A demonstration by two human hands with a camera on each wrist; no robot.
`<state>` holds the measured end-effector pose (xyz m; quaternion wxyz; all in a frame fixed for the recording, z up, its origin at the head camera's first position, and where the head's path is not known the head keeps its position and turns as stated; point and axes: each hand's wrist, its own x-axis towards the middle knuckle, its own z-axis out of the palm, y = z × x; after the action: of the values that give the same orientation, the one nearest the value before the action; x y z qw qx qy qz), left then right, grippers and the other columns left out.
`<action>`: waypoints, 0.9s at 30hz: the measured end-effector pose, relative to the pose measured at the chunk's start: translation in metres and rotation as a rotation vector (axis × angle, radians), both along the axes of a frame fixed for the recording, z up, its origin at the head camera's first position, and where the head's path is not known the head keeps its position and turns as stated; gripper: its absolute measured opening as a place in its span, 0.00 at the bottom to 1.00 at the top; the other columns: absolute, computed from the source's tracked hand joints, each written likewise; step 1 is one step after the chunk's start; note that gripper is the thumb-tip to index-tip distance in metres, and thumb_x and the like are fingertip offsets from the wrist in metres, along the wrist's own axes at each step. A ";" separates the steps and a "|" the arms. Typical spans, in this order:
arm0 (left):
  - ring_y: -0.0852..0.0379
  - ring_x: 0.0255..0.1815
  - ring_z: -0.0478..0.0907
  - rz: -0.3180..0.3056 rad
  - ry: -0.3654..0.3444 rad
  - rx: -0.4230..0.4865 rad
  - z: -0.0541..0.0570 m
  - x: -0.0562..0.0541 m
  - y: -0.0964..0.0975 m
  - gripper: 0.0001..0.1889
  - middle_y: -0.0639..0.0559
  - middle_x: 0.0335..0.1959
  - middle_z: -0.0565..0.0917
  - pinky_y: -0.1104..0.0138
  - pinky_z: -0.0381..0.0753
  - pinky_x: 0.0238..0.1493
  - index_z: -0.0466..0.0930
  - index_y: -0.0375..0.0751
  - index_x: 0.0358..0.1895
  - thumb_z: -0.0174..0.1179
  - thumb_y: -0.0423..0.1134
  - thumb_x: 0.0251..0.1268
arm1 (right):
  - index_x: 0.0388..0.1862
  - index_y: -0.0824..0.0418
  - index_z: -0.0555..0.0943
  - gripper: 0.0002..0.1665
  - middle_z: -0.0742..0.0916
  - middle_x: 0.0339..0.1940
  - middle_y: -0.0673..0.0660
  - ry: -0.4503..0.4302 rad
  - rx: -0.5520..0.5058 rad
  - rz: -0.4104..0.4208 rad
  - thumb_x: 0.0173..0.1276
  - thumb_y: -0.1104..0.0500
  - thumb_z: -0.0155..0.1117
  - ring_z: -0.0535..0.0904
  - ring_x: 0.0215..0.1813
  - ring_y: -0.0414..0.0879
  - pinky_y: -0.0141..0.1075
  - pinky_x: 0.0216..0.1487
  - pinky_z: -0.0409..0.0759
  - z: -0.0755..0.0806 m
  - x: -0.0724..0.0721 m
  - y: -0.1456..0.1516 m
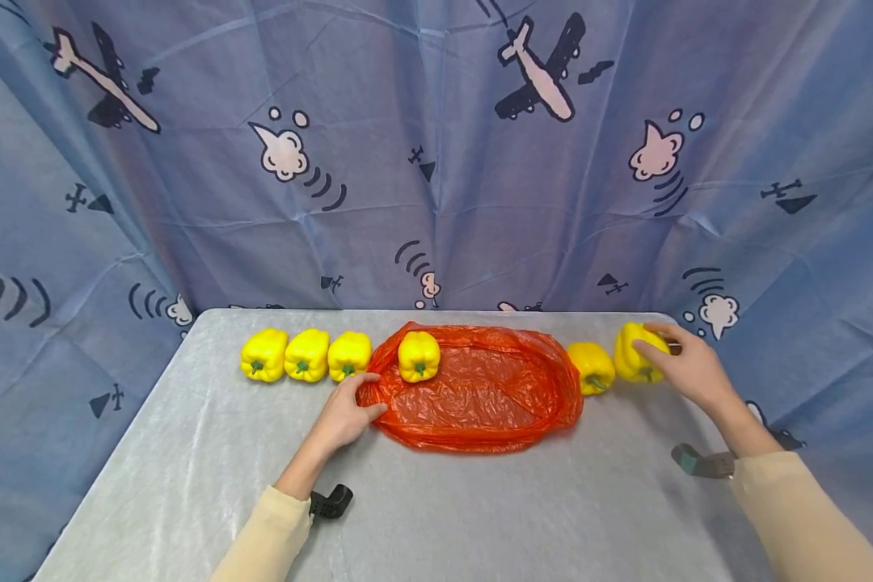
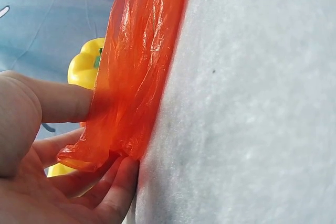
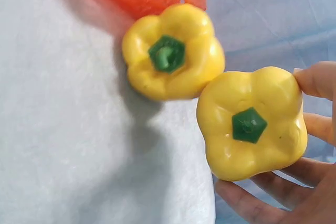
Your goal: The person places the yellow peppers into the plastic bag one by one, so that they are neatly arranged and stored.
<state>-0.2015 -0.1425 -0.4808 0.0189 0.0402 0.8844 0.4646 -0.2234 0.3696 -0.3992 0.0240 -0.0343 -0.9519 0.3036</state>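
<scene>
Red plastic bag (image 1: 473, 439), mid-frame, is laid between left hand (image 1: 344, 416) and right hand (image 1: 691, 370), long axis running left to right, mouth facing up. Its left rim is held by the former; at frame right, a yellow pepper (image 1: 630, 354) is gripped by the latter, stem end turned toward the frame's lower edge.

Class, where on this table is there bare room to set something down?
Bare: the table in front of the red bag, between the left sleeve and right sleeve; also left of the left sleeve, in front of the three left peppers. Crowded: the back row, where peppers flank the bag.
</scene>
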 end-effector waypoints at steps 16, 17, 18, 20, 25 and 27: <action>0.37 0.71 0.68 -0.005 0.006 0.006 -0.001 0.000 0.001 0.27 0.35 0.67 0.75 0.44 0.64 0.71 0.76 0.37 0.65 0.70 0.34 0.61 | 0.75 0.68 0.66 0.46 0.73 0.69 0.74 0.055 -0.037 0.070 0.76 0.33 0.53 0.71 0.63 0.69 0.62 0.57 0.77 0.028 -0.001 -0.045; 0.37 0.71 0.68 -0.005 0.006 0.005 -0.001 0.000 0.001 0.27 0.35 0.67 0.75 0.44 0.64 0.71 0.76 0.37 0.65 0.70 0.34 0.61 | 0.75 0.68 0.66 0.45 0.73 0.69 0.73 0.056 -0.045 0.077 0.76 0.34 0.53 0.71 0.63 0.69 0.62 0.58 0.77 0.029 -0.002 -0.049; 0.37 0.71 0.68 -0.004 0.004 0.004 -0.001 0.000 0.001 0.27 0.35 0.67 0.75 0.44 0.64 0.71 0.77 0.38 0.65 0.70 0.34 0.61 | 0.75 0.68 0.66 0.45 0.73 0.69 0.73 0.052 -0.051 0.082 0.76 0.34 0.53 0.71 0.63 0.69 0.62 0.58 0.77 0.029 -0.002 -0.052; 0.37 0.71 0.68 -0.003 0.001 0.004 -0.001 0.000 0.001 0.27 0.36 0.67 0.75 0.44 0.64 0.71 0.77 0.38 0.65 0.70 0.34 0.61 | 0.75 0.68 0.65 0.46 0.72 0.70 0.74 0.041 -0.063 0.093 0.76 0.34 0.53 0.70 0.64 0.69 0.62 0.60 0.76 0.030 -0.004 -0.059; 0.37 0.71 0.68 -0.001 -0.001 -0.002 0.000 0.000 0.001 0.27 0.35 0.67 0.75 0.45 0.64 0.71 0.77 0.38 0.65 0.70 0.34 0.61 | 0.76 0.66 0.64 0.47 0.72 0.71 0.72 0.028 -0.082 0.104 0.75 0.32 0.53 0.69 0.65 0.69 0.63 0.62 0.74 0.031 -0.009 -0.078; 0.37 0.71 0.67 0.002 -0.002 0.001 0.001 0.001 0.001 0.27 0.35 0.68 0.75 0.45 0.64 0.72 0.77 0.38 0.65 0.70 0.34 0.61 | 0.76 0.65 0.65 0.47 0.73 0.70 0.71 0.032 -0.090 0.109 0.74 0.32 0.54 0.69 0.65 0.68 0.63 0.62 0.73 0.032 -0.011 -0.086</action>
<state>-0.2010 -0.1418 -0.4798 0.0195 0.0391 0.8843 0.4650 -0.2342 0.2839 -0.3672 0.0212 0.0212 -0.9373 0.3474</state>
